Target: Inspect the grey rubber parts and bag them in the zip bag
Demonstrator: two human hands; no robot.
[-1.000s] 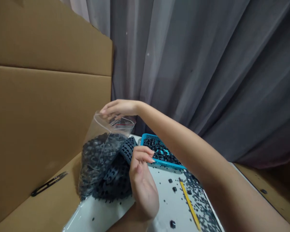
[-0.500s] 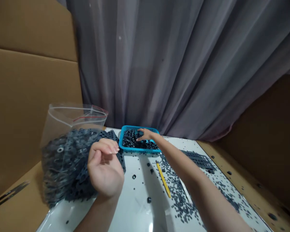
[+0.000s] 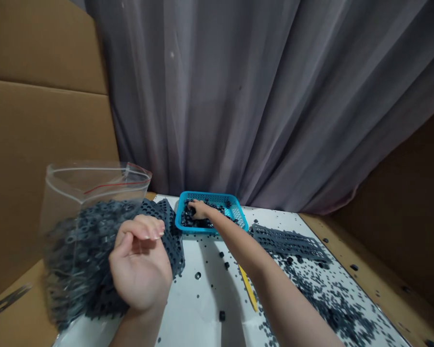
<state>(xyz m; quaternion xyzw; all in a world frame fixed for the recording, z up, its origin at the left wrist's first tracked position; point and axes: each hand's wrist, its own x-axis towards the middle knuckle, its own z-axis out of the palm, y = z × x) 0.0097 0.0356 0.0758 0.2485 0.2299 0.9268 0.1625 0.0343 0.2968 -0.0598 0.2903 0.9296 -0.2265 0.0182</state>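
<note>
Fingers (image 3: pixel 196 206) of the right hand (image 3: pixel 201 209) dip into one blue basket (image 3: pixel 210 196).

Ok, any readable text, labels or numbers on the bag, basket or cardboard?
None readable.
Bag: only a red stripe along the zip, no letters.
Basket: no marking visible.
Cardboard: no marking visible.
</note>
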